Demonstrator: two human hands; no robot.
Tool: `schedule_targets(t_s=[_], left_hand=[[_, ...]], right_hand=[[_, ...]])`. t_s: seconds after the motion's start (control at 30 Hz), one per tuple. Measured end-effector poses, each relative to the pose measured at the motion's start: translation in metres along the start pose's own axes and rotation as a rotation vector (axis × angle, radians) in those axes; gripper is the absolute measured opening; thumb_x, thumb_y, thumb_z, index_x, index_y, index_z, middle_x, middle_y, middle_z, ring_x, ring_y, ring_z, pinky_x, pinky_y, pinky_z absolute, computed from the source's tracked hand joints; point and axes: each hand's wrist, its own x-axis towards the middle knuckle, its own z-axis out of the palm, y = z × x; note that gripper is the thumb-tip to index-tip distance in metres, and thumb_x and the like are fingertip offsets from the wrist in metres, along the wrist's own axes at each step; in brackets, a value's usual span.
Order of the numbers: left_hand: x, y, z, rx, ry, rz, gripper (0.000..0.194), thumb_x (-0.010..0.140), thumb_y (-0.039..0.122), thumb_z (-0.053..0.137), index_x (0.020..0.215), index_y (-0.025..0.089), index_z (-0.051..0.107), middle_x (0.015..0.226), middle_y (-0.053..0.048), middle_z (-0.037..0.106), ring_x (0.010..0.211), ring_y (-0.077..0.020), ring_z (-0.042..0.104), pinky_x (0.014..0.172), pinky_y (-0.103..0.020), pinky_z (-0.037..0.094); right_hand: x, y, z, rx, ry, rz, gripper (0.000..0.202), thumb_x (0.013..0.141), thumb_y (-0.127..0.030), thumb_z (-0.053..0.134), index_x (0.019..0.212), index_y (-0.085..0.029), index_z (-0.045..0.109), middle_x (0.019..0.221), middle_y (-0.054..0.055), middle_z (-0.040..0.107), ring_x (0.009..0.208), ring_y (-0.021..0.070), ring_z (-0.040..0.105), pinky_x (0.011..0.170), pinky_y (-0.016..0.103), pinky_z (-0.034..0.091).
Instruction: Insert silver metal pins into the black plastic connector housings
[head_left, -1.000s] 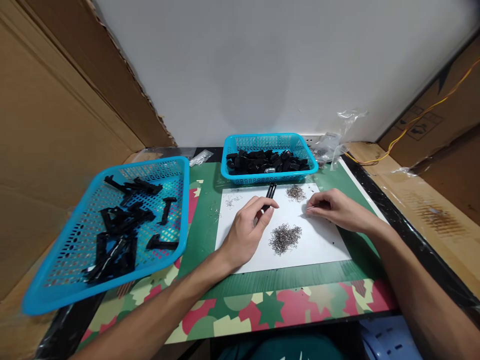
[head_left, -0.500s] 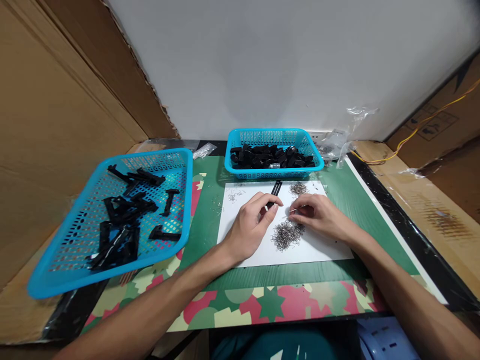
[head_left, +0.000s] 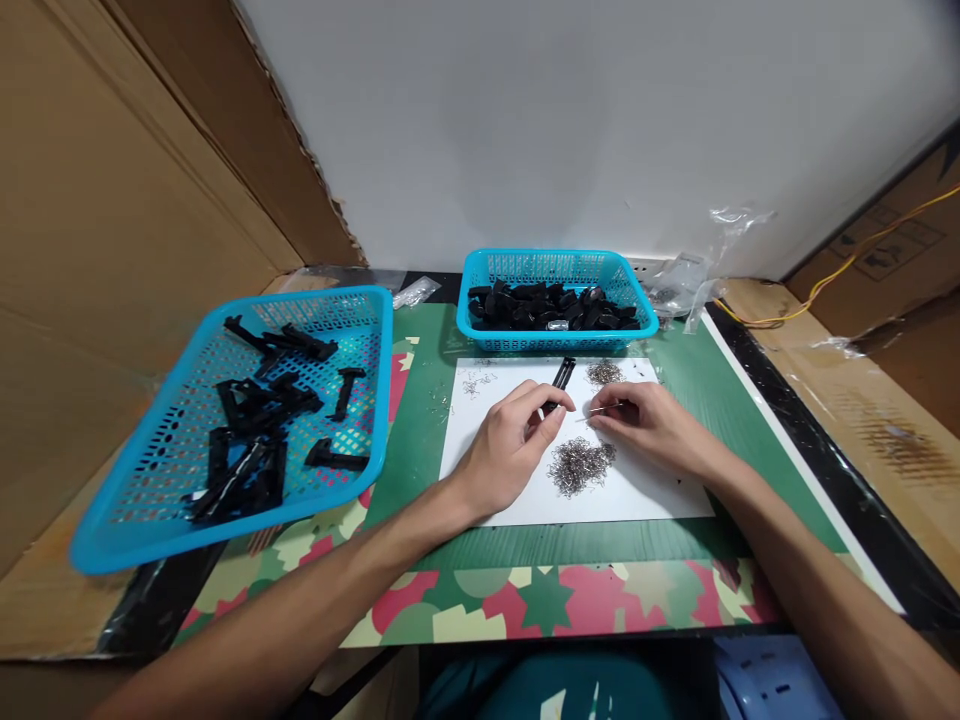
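My left hand (head_left: 510, 445) is closed around a slim black plastic part (head_left: 564, 372) with lengthwise slots, whose far end sticks out beyond the fingers. Its lower end is hidden by the hand. Facing it, my right hand (head_left: 649, 425) pinches a thin silvery metal piece (head_left: 585, 418) between thumb and fingertips; its exact kind is too small to make out. Just below the fingertips, a pile of small bent wire pieces (head_left: 581, 467) lies on the white sheet (head_left: 517, 505). A smaller wire pile (head_left: 604, 373) sits behind my right hand.
At left stands a blue basket (head_left: 388, 400) with several black plastic parts (head_left: 251, 480). Another blue basket (head_left: 559, 343), full of black pieces, stands against the wall. Loose wire bits (head_left: 476, 382) lie at the sheet's far left. Clear plastic bags (head_left: 682, 280) are at back right.
My right hand has drawn slightly up and away from the larger wire pile, with the thin metal piece in its fingertips. My left hand still holds the black part. The view has shifted a little.
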Motion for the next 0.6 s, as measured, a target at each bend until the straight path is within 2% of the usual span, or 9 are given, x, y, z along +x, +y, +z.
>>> schedule_targets(t_s=[0.2, 0.4, 0.6], left_hand=[[0.0001, 0.0007, 0.0000, -0.004, -0.004, -0.002, 0.020, 0.106, 0.026, 0.053, 0.108, 0.019, 0.071, 0.099, -0.003, 0.063, 0.078, -0.0139, 0.056, 0.071, -0.029, 0.044], [0.0001, 0.0007, 0.0003, -0.007, -0.011, -0.004, 0.019, 0.106, 0.027, 0.053, 0.108, 0.019, 0.071, 0.098, -0.003, 0.062, 0.077, -0.0139, 0.055, 0.071, -0.028, 0.043], [-0.0011, -0.0002, 0.0000, 0.020, -0.022, -0.009, 0.020, 0.105, 0.028, 0.055, 0.109, 0.021, 0.073, 0.095, -0.002, 0.059, 0.076, -0.0143, 0.055, 0.070, -0.029, 0.042]], right_hand=[[-0.0012, 0.0029, -0.0055, 0.018, -0.011, -0.011, 0.021, 0.099, -0.030, 0.061, 0.098, -0.018, 0.079, 0.092, 0.006, 0.078, 0.073, 0.0171, 0.061, 0.069, 0.031, 0.045], [-0.0022, 0.0039, -0.0060, 0.020, -0.021, -0.014, 0.014, 0.095, -0.028, 0.067, 0.091, -0.019, 0.077, 0.086, 0.004, 0.075, 0.071, 0.0164, 0.060, 0.067, 0.030, 0.043], [-0.0045, 0.0000, -0.0088, 0.192, -0.028, -0.081, 0.021, 0.100, -0.038, 0.066, 0.092, -0.019, 0.073, 0.084, 0.003, 0.070, 0.074, 0.0159, 0.055, 0.066, 0.029, 0.040]])
